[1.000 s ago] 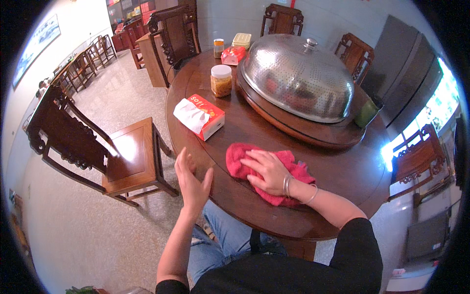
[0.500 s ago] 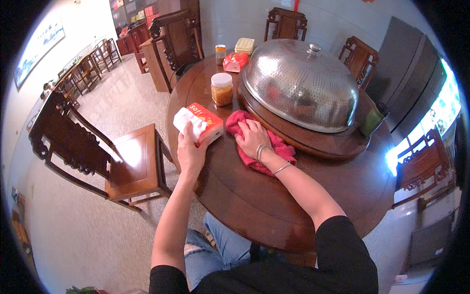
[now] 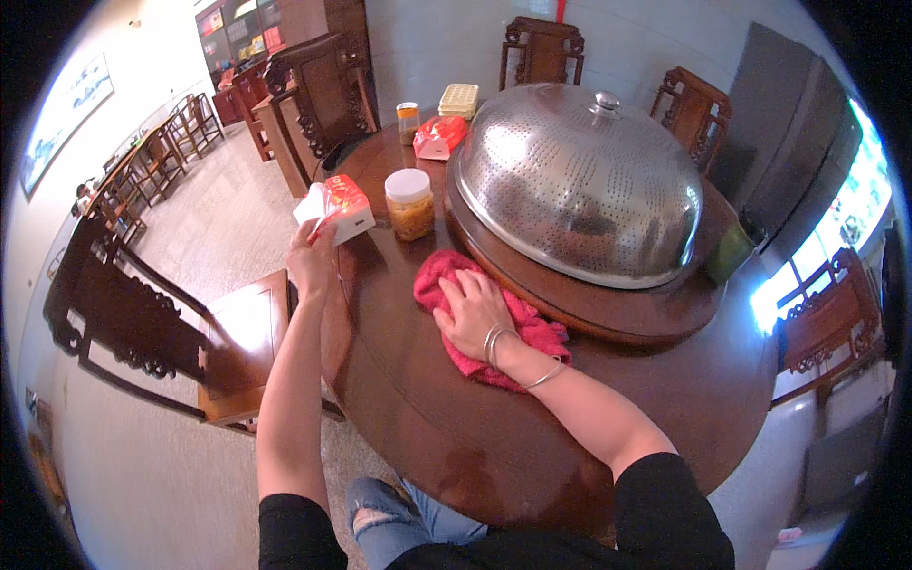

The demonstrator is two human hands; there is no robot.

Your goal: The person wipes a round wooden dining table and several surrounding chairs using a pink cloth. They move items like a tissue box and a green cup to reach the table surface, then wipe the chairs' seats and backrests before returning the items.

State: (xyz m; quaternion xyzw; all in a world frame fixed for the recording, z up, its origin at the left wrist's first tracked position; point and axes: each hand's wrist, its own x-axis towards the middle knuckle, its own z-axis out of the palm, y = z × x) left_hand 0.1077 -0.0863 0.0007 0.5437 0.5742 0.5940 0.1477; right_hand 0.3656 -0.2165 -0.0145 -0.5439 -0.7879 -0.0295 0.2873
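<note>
My left hand [image 3: 312, 258] is closed on the near end of a red and white tissue pack [image 3: 351, 211], with white tissue or wrapping bunched at its top. The pack is at the table's left edge, beside a clear jar [image 3: 409, 211] with a white lid and yellowish-orange contents. My right hand [image 3: 475, 312], bracelets at the wrist, presses on a crumpled red cloth [image 3: 532, 337] with its fingers bent over it. The cloth lies on the round dark wooden table [image 3: 456, 446], against the near left side of the raised turntable [image 3: 608, 309].
A large perforated metal dome cover [image 3: 579, 190] sits on the turntable, a green object [image 3: 730, 252] at its right. Farther back are a small orange-topped jar [image 3: 408, 123], a red packet [image 3: 440, 139] and a pale yellow container [image 3: 459, 100]. Carved chairs [image 3: 133, 313] surround the table.
My left hand has moved the tissue pack away and left, to the table's edge beside the jar. My right hand stays on the red cloth. The view has shifted slightly.
</note>
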